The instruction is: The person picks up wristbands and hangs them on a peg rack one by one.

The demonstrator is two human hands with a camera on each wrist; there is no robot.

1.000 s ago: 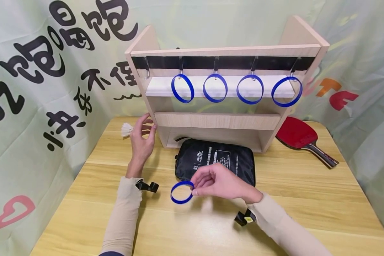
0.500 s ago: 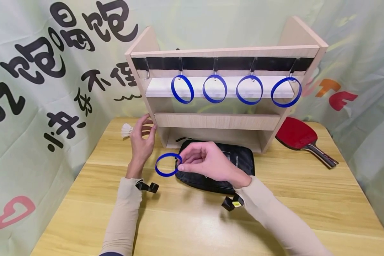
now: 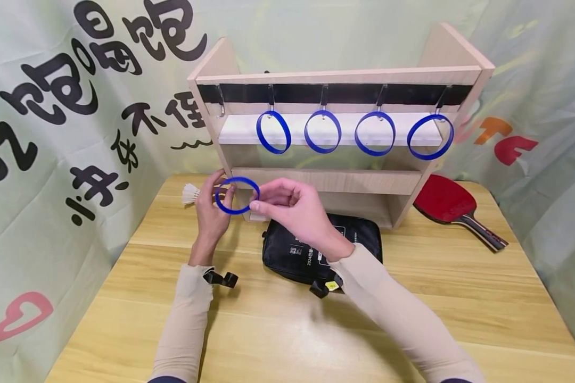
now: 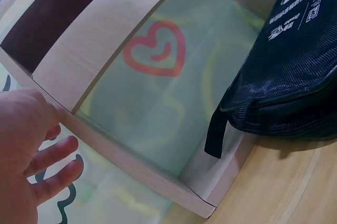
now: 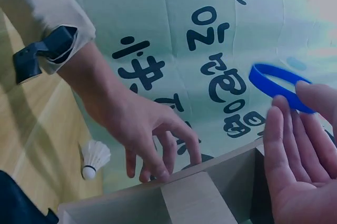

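Observation:
My right hand [image 3: 294, 213] pinches a blue silicone wristband [image 3: 246, 211] between thumb and fingers, up off the table in front of the shelf's lower left part. In the head view the band overlaps my left hand [image 3: 213, 221]. The right wrist view shows the wristband [image 5: 268, 79] tilted, beside the thumb. My left hand [image 5: 139, 126] touches the left side panel of the wooden shelf [image 3: 326, 181] with loosely bent fingers. Several blue wristbands [image 3: 338, 139] hang from hooks along a black strip [image 3: 297, 91]; the leftmost hook [image 3: 221, 103] holds nothing.
A black zip case [image 3: 287, 266] lies before the shelf, under my right forearm. To the right rests a red table tennis bat [image 3: 445, 199]; a white shuttlecock [image 3: 190, 194] lies left of the shelf. A printed curtain [image 3: 76, 239] surrounds the wooden table [image 3: 268, 340].
My right hand has carried the wristband up and to the left, from over the table in front of the black case to the shelf's lower left. The left hand has stayed put.

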